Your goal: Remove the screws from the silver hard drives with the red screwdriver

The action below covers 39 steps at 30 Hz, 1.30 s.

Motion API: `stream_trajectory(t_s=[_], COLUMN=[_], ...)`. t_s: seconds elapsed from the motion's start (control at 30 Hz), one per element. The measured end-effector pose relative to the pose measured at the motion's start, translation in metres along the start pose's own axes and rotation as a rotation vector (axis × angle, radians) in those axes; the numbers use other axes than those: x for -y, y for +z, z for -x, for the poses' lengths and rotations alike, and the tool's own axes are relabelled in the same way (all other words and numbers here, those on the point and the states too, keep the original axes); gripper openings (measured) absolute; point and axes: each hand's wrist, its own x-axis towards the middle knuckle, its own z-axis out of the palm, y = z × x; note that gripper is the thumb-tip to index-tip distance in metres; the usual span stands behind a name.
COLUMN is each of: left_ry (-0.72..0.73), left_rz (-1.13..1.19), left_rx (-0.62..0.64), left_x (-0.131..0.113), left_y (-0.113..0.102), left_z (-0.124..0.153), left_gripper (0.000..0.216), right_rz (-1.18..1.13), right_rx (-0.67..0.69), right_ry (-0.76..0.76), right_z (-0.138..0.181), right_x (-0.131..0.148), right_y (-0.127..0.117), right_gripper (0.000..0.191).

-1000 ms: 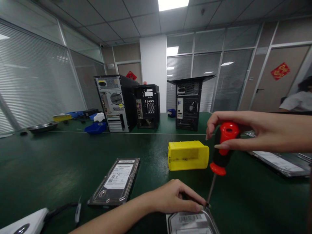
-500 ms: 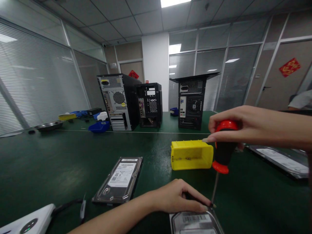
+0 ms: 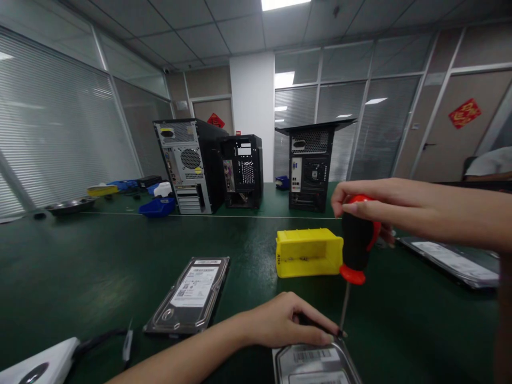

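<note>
My right hand (image 3: 372, 205) grips a red and black screwdriver (image 3: 355, 245) by its thick handle, thumb and fingers around the upper part. The screwdriver stands nearly upright, and its shaft reaches down to the far right corner of a hard drive (image 3: 316, 368). At that drive's far edge lies my left hand (image 3: 286, 322), with thumb and index finger closed at the corner close beside the screwdriver's tip. The screw under the tip is too small to make out. The drive's near part is cut off by the frame's bottom.
Behind the drive, a yellow bin (image 3: 308, 253) lies open toward me with small bits inside. A second hard drive (image 3: 192, 298) is to the left, another drive (image 3: 456, 261) at right. Computer cases (image 3: 212, 165) stand farther back. A white device (image 3: 44, 365) with a cable sits front left.
The screwdriver's handle has turned in my right hand, showing more black in front. My left hand stays on the drive. The whole view has shifted slightly.
</note>
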Motion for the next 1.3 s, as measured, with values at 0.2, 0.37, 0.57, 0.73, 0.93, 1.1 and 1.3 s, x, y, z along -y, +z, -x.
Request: stream_trajectory(t_s=[0.2, 0.37, 0.57, 0.73, 0.93, 1.1, 1.3], left_ry=[-0.016, -0.025, -0.033, -0.043, -0.068, -0.085, -0.095], left_rz=[0.004, 0.004, 0.012, 0.036, 0.068, 0.095, 0.135], left_rx=[0.018, 0.036, 0.052, 0.054, 0.061, 0.068, 0.068], left_x=[-0.001, -0.004, -0.004, -0.005, -0.002, 0.0, -0.003], left_y=[-0.001, -0.003, -0.004, -0.004, -0.005, -0.006, -0.006], left_z=[-0.002, -0.002, -0.002, -0.001, -0.001, -0.003, -0.002], left_gripper=[0.03, 0.031, 0.031, 0.031, 0.032, 0.033, 0.03], right_rz=[0.014, 0.086, 0.032, 0.064, 0.101, 0.088, 0.07], right_rx=[0.088, 0.048, 0.081, 0.093, 0.123, 0.084, 0.076], right_ry=[0.015, -0.014, -0.005, 0.018, 0.023, -0.035, -0.044], right_z=[-0.005, -0.006, -0.008, -0.006, -0.004, -0.006, -0.007], right_x=[-0.004, 0.001, 0.004, -0.004, -0.006, 0.005, 0.005], right_y=[0.002, 0.003, 0.003, 0.004, 0.004, 0.004, 0.004], right_gripper=[0.029, 0.038, 0.04, 0.037, 0.032, 0.029, 0.028])
